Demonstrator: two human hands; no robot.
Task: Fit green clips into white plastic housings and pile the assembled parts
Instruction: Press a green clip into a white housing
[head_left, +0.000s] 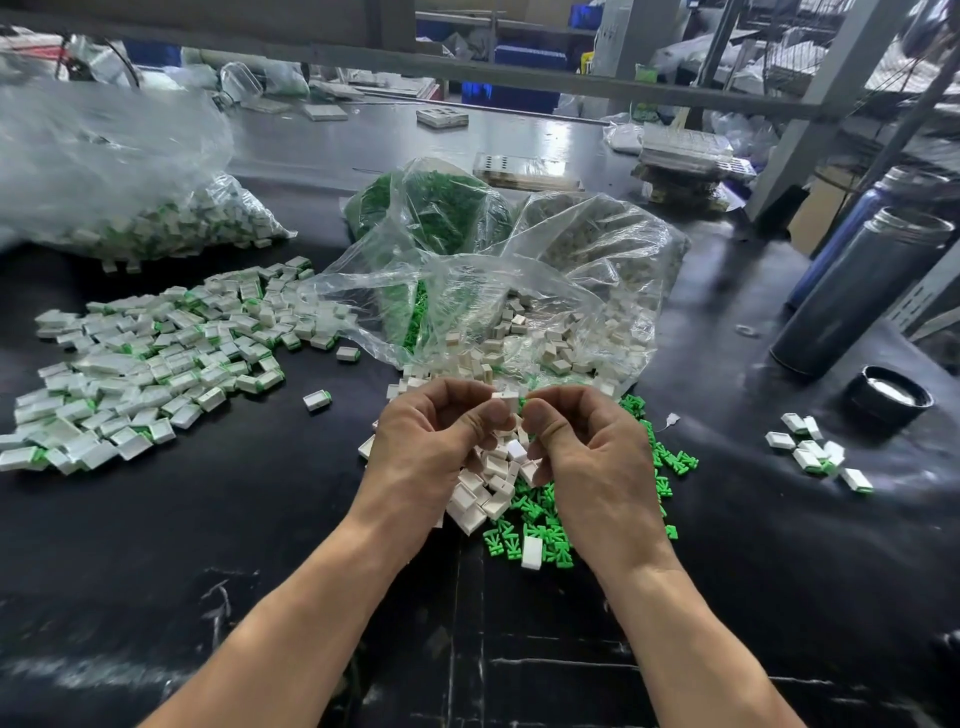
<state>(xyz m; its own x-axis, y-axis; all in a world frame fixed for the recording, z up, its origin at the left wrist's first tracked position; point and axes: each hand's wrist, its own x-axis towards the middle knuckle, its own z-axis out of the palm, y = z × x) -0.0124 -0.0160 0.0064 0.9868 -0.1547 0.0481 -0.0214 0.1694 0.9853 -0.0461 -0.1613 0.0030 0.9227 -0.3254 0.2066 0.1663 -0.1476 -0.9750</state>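
My left hand (431, 441) pinches a white housing (505, 399) between thumb and fingers above the table's middle. My right hand (582, 447) pinches a green clip (522, 404) against the housing's right end; the clip is mostly hidden by my fingers. Below my hands lie loose white housings (485, 486) and loose green clips (540, 525). A wide pile of assembled white-and-green parts (150, 358) spreads over the table on the left.
Open clear bags hold white housings (561, 322) and green clips (431, 208) behind my hands. A bag of assembled parts (171, 223) lies far left. A few assembled parts (815, 452) lie on the right, near a black lid (889, 397) and dark bottles (862, 291).
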